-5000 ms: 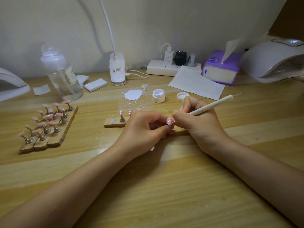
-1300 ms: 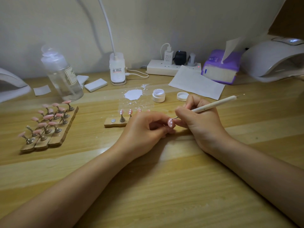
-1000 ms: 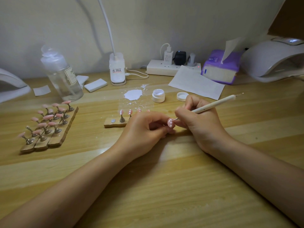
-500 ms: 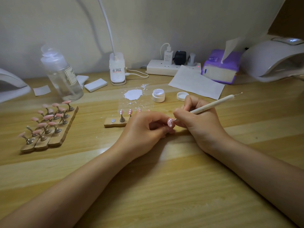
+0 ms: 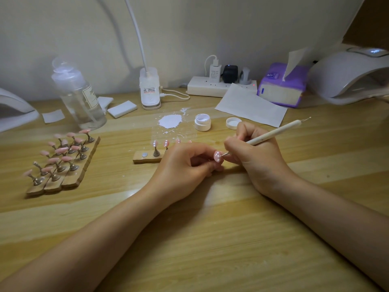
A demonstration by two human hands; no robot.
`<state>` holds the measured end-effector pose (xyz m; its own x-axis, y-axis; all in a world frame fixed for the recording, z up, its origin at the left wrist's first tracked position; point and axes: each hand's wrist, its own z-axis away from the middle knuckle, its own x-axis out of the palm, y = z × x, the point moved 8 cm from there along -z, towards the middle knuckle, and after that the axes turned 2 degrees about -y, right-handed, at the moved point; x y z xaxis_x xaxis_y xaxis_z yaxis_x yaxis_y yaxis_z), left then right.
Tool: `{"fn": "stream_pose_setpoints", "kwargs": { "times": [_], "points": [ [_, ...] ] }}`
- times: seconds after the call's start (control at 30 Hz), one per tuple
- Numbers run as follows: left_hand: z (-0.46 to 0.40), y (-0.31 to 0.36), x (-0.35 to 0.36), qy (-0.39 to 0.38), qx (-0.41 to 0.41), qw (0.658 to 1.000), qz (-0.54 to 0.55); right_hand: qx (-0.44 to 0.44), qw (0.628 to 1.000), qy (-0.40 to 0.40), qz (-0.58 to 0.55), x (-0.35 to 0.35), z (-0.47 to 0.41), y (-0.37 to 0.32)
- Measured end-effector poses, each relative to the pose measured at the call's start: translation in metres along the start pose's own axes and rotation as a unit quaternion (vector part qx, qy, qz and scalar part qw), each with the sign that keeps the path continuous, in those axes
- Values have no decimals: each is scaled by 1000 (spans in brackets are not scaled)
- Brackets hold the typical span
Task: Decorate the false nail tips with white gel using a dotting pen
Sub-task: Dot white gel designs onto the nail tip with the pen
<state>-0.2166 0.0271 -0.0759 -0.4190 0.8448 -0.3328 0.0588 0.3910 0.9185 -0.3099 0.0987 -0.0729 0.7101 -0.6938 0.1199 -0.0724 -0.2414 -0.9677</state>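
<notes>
My left hand (image 5: pixel 185 167) rests on the table and pinches a pink false nail tip (image 5: pixel 217 155) that carries white dots. My right hand (image 5: pixel 255 157) grips a white dotting pen (image 5: pixel 273 134), whose metal point touches the right side of that tip. Behind my left hand a small wooden stand (image 5: pixel 145 158) holds dotted pink tips on pegs; part of it is hidden by the hand. A blob of white gel (image 5: pixel 170 121) lies on a clear sheet. The open gel jar (image 5: pixel 202 122) and its lid (image 5: pixel 232 122) sit just behind my hands.
At the left, wooden stands with several plain pink tips (image 5: pixel 61 159). A clear bottle (image 5: pixel 79 95), lamp base (image 5: pixel 149 91), power strip (image 5: pixel 214 87), paper sheet (image 5: pixel 250 106), purple tissue pack (image 5: pixel 282 87) and white nail lamp (image 5: pixel 349 74) line the back.
The pen point has made small moves over the held tip, and white dots now show on it. Both hands stay in the same place.
</notes>
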Motion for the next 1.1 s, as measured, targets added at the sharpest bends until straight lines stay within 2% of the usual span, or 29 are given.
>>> {"fn": "stream_pose_setpoints", "kwargs": {
  "times": [0.17, 0.43, 1.1],
  "points": [
    [0, 0, 1, -3, -4, 1000, -1, -13, 999, -15, 29, 3, 1, -1],
    [0, 0, 1, -6, -8, 1000, 1, -36, 997, -69, 4, 9, 3, -3],
    [0, 0, 1, 5, -6, 1000, 4, -32, 999, -42, 11, 6, 2, -3]
  ]
}}
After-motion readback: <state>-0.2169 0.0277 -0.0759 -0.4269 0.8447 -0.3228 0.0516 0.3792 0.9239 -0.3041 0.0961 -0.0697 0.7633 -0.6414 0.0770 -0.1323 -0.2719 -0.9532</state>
